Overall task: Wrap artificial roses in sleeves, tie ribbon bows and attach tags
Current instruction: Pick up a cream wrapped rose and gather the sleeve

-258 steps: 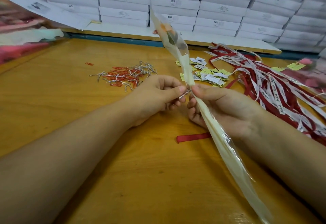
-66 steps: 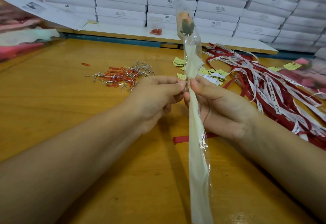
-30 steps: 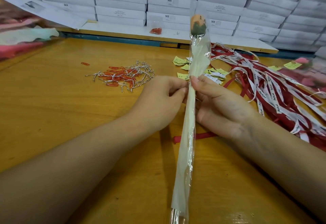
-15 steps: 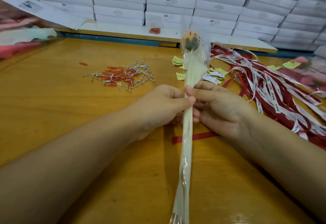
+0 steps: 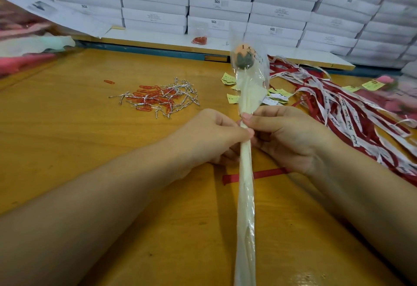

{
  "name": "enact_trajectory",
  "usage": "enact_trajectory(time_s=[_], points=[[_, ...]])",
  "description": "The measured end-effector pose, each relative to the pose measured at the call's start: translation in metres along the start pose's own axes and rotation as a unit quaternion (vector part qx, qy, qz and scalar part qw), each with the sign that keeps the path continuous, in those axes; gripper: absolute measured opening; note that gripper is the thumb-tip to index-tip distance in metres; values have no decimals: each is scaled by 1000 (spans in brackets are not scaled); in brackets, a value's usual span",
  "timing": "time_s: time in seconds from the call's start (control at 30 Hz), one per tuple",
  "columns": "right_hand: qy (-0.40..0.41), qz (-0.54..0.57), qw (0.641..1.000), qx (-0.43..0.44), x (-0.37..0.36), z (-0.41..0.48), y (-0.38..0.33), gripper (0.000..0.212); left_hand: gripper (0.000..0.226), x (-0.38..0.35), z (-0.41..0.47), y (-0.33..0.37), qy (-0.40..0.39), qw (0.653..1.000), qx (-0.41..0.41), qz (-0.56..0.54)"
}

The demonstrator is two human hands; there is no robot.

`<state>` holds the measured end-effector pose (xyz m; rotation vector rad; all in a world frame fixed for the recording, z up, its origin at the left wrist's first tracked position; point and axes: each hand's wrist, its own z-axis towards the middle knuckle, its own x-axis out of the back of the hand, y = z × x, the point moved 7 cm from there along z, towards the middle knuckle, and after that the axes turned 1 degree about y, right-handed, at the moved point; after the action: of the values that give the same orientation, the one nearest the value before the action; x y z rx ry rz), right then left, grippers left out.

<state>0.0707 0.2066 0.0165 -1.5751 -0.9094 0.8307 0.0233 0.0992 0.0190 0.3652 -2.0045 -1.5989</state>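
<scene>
An artificial rose [image 5: 244, 58] with an orange bud sits inside a clear and cream sleeve [image 5: 245, 195] that stands nearly upright above the table, bud end away from me. My left hand [image 5: 212, 138] and my right hand [image 5: 286, 138] both pinch the sleeve at its narrow neck, fingertips meeting there. A loose red ribbon strip [image 5: 261, 174] lies on the table under my hands. Red and white printed ribbons [image 5: 343, 114] are heaped at the right. Small yellow and white tags [image 5: 276, 96] lie behind the sleeve.
A pile of silver twist ties and red paper clips [image 5: 158, 98] lies left of centre on the wooden table [image 5: 67, 150]. Stacked white boxes [image 5: 225, 3] line the back. Pink wrapped flowers [image 5: 388, 87] lie at far right, more pink material [image 5: 22, 60] at far left.
The sleeved rose swung from tilted to nearly upright. My hands closed together on its neck and lowered slightly toward the table.
</scene>
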Motion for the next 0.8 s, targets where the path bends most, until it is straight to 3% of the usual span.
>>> enact_trajectory(time_s=[0.17,0.33,0.53,0.7,0.73,0.8], points=[[18,-80,996,21,-1,-3,-3,43,28,15,8,-7,69,991,16,-113],[26,-197,977,73,-5,-6,-8,12,19,14,12,-11,32,967,22,-252],[-22,-329,937,119,-9,-9,-18,20,6,11,13,-18,27,959,45,-280],[-141,-441,881,98,-6,-14,-23,17,6,13,14,-20,46,964,56,-257],[-144,-459,871,99,1,-13,-27,18,8,13,15,-18,45,965,52,-252],[-73,-516,846,116,27,-5,-41,22,9,12,15,-14,41,968,42,-243]])
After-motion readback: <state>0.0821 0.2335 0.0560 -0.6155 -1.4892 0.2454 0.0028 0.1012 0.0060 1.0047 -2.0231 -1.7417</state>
